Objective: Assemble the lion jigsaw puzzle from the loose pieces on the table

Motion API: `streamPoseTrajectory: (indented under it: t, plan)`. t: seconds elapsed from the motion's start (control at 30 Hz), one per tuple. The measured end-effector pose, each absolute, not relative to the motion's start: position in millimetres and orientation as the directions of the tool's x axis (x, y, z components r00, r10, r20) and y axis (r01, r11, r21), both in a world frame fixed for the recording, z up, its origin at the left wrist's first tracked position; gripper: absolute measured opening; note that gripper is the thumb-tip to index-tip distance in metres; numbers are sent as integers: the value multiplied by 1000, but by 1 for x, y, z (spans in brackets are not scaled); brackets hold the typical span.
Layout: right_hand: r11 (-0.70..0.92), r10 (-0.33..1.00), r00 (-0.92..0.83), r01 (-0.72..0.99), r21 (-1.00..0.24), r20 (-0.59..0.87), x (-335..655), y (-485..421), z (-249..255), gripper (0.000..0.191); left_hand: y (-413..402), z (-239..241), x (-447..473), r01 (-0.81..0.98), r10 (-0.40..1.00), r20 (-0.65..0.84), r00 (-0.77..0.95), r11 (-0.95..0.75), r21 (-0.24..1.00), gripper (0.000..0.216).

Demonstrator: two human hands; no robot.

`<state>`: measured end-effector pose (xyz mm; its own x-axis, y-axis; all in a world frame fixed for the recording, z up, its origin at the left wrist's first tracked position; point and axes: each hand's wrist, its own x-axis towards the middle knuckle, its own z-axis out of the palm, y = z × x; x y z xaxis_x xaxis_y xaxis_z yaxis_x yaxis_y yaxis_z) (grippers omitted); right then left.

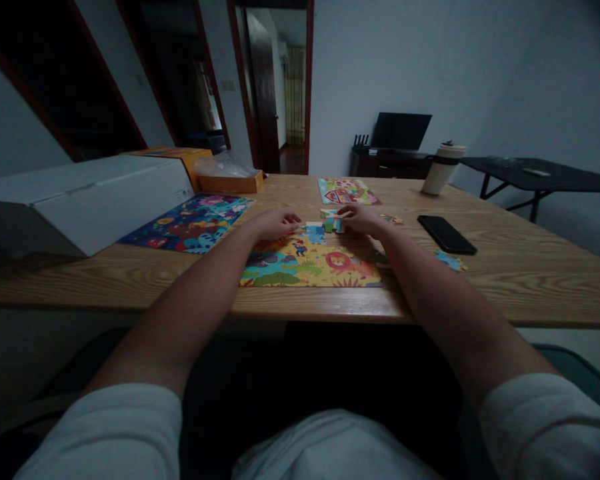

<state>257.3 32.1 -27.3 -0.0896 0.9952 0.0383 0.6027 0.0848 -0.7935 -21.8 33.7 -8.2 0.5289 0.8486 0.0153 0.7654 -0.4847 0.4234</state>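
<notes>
**Both hands at the far edge of a half-built jigsaw**

Right now a person sits at a wooden table (505, 267) with both arms stretched forward over a colourful jigsaw puzzle (311, 263) that lies flat near the table's front edge. The left hand (276, 223) rests palm down at the puzzle's far left side, fingers curled loosely and lying on the pieces. The right hand (363, 219) sits just beside it at the far right side, its fingertips pinching a small puzzle piece (331, 221) against the unfinished top row; the grip itself is too small to see clearly.

A loose piece (450, 261) lies on the table to the right, near a black phone (447, 234). Further back stand a pale cup (443, 169) and a second finished puzzle (347, 191). To the left, a dark blue puzzle (190, 223) lies beside a long white box (85, 200), with an orange box (230, 181) behind it.
</notes>
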Motion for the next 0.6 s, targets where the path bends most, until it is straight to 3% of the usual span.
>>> streamPoseTrajectory:
  t: [0.2,0.37,0.6]
  plan:
    - [192,981,-115,512,-837,155,250,34,-26,23,35,-12,-21,737,840,24,542,-489,466,43]
    - [335,942,-157,502,-797,297,241,36,-22,33,38,-19,-17,708,838,69,541,-498,500,52]
    - [348,935,-219,707,-616,278,241,46,-35,29,40,-23,-13,696,820,35,571,-506,509,42]
